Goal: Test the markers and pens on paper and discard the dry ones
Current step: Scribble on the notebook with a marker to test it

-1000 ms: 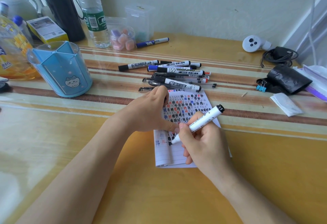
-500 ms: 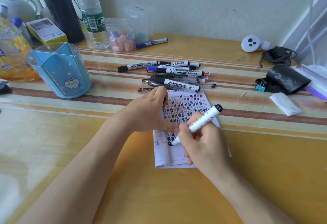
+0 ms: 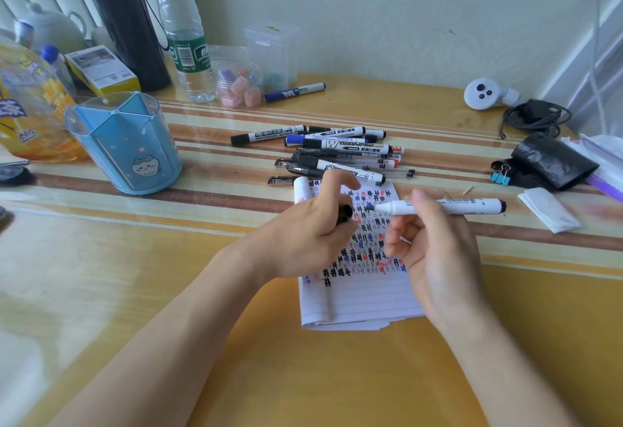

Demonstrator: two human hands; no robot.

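Observation:
A lined paper pad (image 3: 364, 301) covered in black, blue and red scribbles lies on the table in front of me. My right hand (image 3: 435, 251) holds a white marker (image 3: 472, 206) level above the pad, its uncapped tip pointing left. My left hand (image 3: 313, 231) grips the black cap (image 3: 344, 213), its open end facing the tip a short gap away. Behind the pad lies a pile of several markers and pens (image 3: 340, 151). One blue-capped marker (image 3: 295, 92) lies apart near the wall.
A blue pen holder (image 3: 124, 143) stands at the left, with bottles, a black flask (image 3: 124, 18) and small boxes behind it. At the right are a black pouch (image 3: 553, 160), a binder clip, folded tissue (image 3: 547, 209), a white controller (image 3: 485, 93) and a cable.
My right hand lifted the marker off the paper and turned it level. My left hand came off the pad and now holds the cap up toward the tip.

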